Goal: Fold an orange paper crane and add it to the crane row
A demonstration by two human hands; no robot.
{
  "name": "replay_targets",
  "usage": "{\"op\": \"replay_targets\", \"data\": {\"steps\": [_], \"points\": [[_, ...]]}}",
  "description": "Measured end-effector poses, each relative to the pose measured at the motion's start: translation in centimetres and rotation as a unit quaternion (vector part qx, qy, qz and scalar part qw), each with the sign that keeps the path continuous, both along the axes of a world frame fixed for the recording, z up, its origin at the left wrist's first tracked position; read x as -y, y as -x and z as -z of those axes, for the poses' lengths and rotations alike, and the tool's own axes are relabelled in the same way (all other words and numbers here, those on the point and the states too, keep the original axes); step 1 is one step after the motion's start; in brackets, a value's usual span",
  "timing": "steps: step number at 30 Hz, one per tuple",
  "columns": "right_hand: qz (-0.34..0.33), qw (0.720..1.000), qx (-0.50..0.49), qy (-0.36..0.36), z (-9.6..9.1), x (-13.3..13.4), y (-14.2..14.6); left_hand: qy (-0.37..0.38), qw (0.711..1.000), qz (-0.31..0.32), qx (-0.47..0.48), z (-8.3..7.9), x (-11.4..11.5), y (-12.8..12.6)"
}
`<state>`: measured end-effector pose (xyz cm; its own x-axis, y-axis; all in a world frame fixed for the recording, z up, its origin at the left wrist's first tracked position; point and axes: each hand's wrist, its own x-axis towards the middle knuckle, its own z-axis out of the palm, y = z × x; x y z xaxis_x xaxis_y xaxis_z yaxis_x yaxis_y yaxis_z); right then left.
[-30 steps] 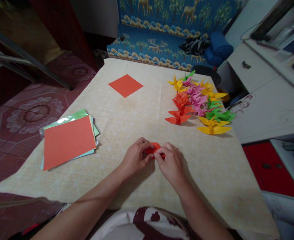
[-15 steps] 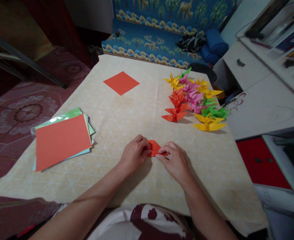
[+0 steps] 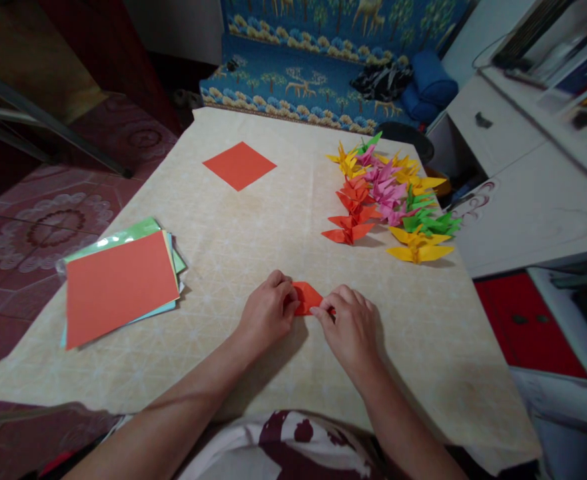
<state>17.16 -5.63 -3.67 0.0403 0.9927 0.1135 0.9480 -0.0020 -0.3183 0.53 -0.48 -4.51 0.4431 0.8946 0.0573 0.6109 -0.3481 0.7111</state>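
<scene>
A small folded piece of red origami paper (image 3: 307, 297) is held low over the front middle of the table, between my two hands. My left hand (image 3: 269, 308) pinches its left end, with the fingers curled over that side. At the right corner my right hand (image 3: 349, 323) grips the paper between thumb and fingers, hiding its tip. A flat red square sheet (image 3: 240, 165) lies farther back on the table. Several folded paper cranes (image 3: 383, 190) in red, pink, yellow and green stand in rows beyond my right hand.
To the left lies a stack of coloured paper (image 3: 122, 288), red on top, over a green plastic-wrapped pack. A pale patterned cloth covers the table (image 3: 253, 233). Behind it is a blue patterned sofa (image 3: 293, 80); a white cabinet (image 3: 538, 180) stands at the right.
My right hand has shifted slightly at the right corner of the folded paper, its fingers curling closer around it. My left hand keeps its hold. The view has moved a little.
</scene>
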Motion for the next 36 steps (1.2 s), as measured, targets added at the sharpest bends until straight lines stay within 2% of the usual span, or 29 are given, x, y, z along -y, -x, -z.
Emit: {"op": "replay_targets", "data": {"steps": [5, 11, 17, 19, 26, 30, 36], "points": [[0.001, 1.000, 0.006, 0.007, 0.0, -0.2, -0.2, -0.009, 1.000, 0.000, -0.008, 0.0, 0.1, 0.0], [-0.001, 0.999, -0.046, 0.003, 0.2, -0.7, -0.4, -0.012, 1.000, -0.002, -0.017, 0.1, 0.1, 0.0], [-0.093, 0.986, -0.124, -0.063, 1.1, -0.1, 0.1, -0.012, 1.000, -0.004, -0.010, 0.1, 0.2, 0.1], [-0.104, 0.982, -0.130, -0.094, 1.4, 0.1, -0.1, -0.012, 1.000, -0.005, -0.007, 0.2, 0.2, 0.1], [-0.147, 0.975, -0.094, -0.138, 1.5, 0.5, -0.4, -0.012, 1.000, -0.007, -0.015, 0.2, 0.1, 0.0], [-0.156, 0.979, -0.055, -0.124, 1.3, 0.7, -0.2, -0.015, 1.000, -0.009, -0.018, 0.1, 0.1, 0.0], [-0.140, 0.983, 0.073, -0.095, 0.7, 1.6, 0.6, -0.011, 1.000, -0.013, -0.013, -0.1, 0.2, 0.0]]}}
